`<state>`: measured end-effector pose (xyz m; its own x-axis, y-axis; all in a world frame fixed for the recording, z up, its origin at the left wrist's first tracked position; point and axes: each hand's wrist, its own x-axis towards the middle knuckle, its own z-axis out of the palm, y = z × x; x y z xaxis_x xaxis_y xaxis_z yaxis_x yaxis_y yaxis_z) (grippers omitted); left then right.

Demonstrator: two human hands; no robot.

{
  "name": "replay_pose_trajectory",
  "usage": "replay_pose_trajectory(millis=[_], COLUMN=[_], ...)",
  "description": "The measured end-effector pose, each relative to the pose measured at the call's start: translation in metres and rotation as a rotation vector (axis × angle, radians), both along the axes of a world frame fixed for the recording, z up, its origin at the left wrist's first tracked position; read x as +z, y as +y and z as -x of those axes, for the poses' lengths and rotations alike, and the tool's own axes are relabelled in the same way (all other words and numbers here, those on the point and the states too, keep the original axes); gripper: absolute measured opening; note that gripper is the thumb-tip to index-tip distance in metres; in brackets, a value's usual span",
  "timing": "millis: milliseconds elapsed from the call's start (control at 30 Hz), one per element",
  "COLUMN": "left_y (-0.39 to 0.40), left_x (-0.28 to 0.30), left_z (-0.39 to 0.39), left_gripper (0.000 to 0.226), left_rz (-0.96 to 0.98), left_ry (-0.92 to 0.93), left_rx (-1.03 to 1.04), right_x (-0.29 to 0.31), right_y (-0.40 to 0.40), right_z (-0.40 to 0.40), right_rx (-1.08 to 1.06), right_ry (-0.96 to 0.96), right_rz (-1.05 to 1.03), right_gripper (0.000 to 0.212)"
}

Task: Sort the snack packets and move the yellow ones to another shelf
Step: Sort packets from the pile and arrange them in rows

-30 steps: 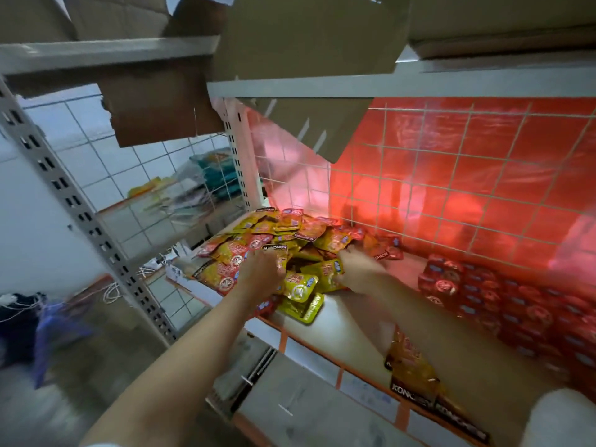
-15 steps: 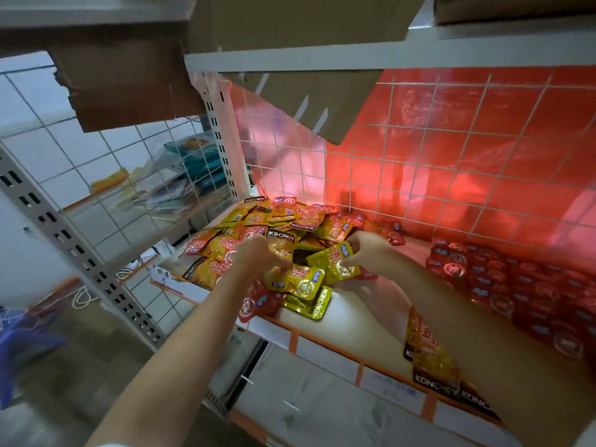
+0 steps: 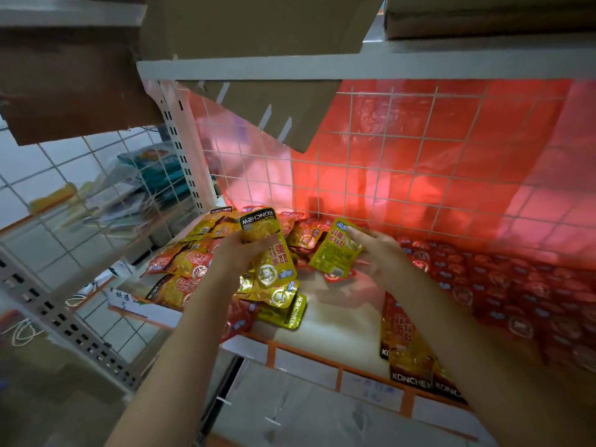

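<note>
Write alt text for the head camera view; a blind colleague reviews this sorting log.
Two bare hands hold yellow snack packets above a shelf: the left hand grips a small stack of packets, the right hand pinches a single packet. Below lies a mixed pile of yellow and red packets; rows of red packets fill the right side before a wire grid.

Both hands' fingers (image 3: 358, 235) curled, gripping

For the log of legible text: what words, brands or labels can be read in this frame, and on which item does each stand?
"KONCHEW": black strip of the yellow packet held by the left hand.
"KONCHEW": edge of the yellow packet at the shelf front.
"KONCHEW": bottom of the packets under the right forearm.
Characters on the yellow packet in the right hand: too blurred.
Shelf-edge tags: unreadable.
</note>
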<state>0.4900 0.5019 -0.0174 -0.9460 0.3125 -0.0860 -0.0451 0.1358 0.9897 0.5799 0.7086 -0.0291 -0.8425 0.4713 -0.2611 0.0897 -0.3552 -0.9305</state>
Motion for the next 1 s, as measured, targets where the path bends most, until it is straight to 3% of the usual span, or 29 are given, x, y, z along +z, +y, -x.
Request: replay_pose_trajectory(millis=[133, 267, 367, 500, 667, 833, 1000], left_y=[0.008, 0.015, 0.016, 0.011, 0.005, 0.003, 0.006], left_x=[-0.011, -0.024, -0.027, -0.03, -0.03, -0.034, -0.042], left_z=[-0.025, -0.039, -0.043, -0.042, -0.044, -0.047, -0.052], left_gripper=[0.014, 0.017, 0.026, 0.012, 0.022, 0.019, 0.021], left_rz=[-0.265, -0.329, -0.259, -0.193, -0.28, -0.278, -0.321], left_ry=[-0.306, -0.408, -0.411, -0.368, -0.36, -0.35, -0.33], left_rx=[-0.119, -0.075, -0.062, -0.187, -0.287, -0.188, -0.122], right_x=[-0.008, -0.013, -0.018, -0.031, -0.034, -0.034, -0.034], right_y=[-0.008, -0.022, -0.031, -0.031, -0.023, -0.022, -0.024], right_z=[-0.005, -0.008, -0.013, -0.014, -0.015, -0.02, -0.021], right_rx=[-0.078, -0.088, 0.028, 0.129, 0.093, 0.05, 0.038], right_ry=[-0.064, -0.048, -0.047, -0.128, -0.046, 0.018, -0.066], right_rz=[0.357, 0.558, 0.473, 0.324, 0.232, 0.028, -0.268], right_gripper=[0.011, 0.017, 0.017, 0.007, 0.013, 0.016, 0.011])
